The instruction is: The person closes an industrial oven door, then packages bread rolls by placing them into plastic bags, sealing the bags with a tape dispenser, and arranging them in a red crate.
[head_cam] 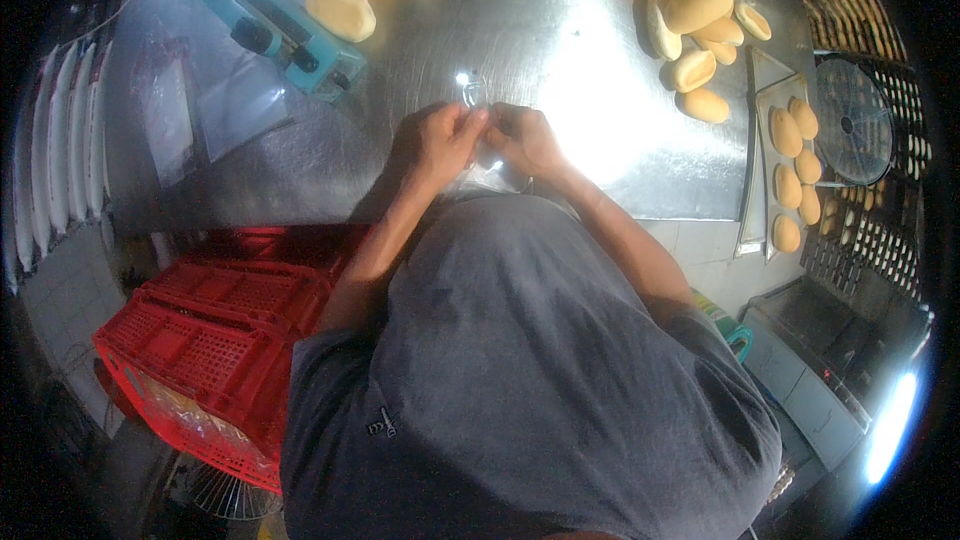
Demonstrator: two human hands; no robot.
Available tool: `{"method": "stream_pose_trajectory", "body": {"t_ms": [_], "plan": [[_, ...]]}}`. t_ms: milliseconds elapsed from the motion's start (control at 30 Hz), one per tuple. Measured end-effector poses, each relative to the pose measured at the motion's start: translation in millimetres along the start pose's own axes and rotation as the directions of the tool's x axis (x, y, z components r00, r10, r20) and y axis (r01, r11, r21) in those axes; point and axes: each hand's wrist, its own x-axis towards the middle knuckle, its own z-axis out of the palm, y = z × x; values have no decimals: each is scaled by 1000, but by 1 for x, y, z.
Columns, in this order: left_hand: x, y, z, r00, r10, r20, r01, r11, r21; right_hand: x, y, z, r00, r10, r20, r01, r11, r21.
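Note:
My left hand (444, 141) and my right hand (527, 139) meet close to my body, above the near edge of a stainless steel table (420, 67). Between them my fingers pinch a clear plastic bag (491, 178), part of which shows below the hands near my shirt. Its far end, a transparent bit, catches the light just beyond my fingertips. The fingers partly cover the bag, so its opening cannot be made out. Ahead and to the left stands a teal impulse heat sealer (274, 30) with a cord.
Several bread rolls (697, 4) lie heaped at the far right, and others (341, 11) beside the sealer. Flat plastic bags (244, 112) rest at left. A metal tray (759, 165) with rolls juts over the right edge near a fan (853, 120). Red plastic crates (202, 345) stand at lower left.

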Motion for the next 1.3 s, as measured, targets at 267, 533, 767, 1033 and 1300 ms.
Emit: {"method": "stream_pose_trajectory", "body": {"t_ms": [267, 533, 767, 1033, 1300], "plan": [[-1, -1, -1, 1000, 3, -1, -3, 998, 68, -3, 4, 4, 1000, -12, -27, 12, 1000, 14], [8, -18, -10, 999, 38, 17, -41, 945, 323, -3, -7, 1, 999, 34, -8, -34, 998, 48], [5, -1, -9, 1000, 11, 18, -17, 920, 392, -1, -6, -8, 999, 28, 41, -27, 999, -31], [15, -26, -11, 996, 87, 31, -92, 943, 320, -7, 2, -1, 999, -45, -16, 45, 999, 24], [-14, 17, -13, 995, -101, 27, 103, 991, -90, -19, -11, -19, 984, 171, 51, -178, 960, 217]]}}
